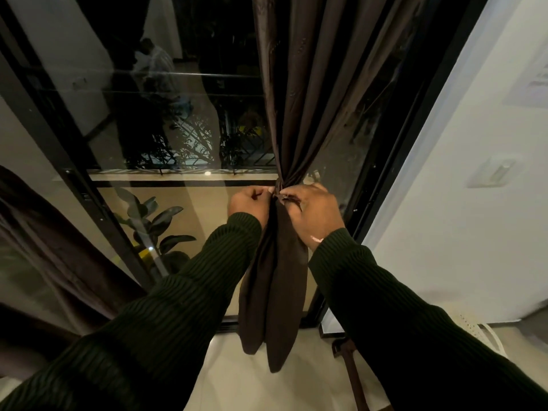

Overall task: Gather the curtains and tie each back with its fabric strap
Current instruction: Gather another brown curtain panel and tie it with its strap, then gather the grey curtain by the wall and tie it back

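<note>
A dark brown curtain (pixel 299 93) is seen gathered into a narrow waist in front of the glass door (pixel 166 120), near the white wall (pixel 462 221) on the right, with its lower part hanging in folds down to the pale floor (pixel 237 378). At the waist a thin fabric strap (pixel 278 193) is wrapped around the bundle. The left hand (pixel 248 204) is closed, its fingertips pinched on the strap from the left; the right hand (pixel 315 215) is clamped on the strap from the right. Both forearms are covered by dark green ribbed sleeves (pixel 184 304). A second curtain (pixel 44 238) hangs at the far left.
</note>
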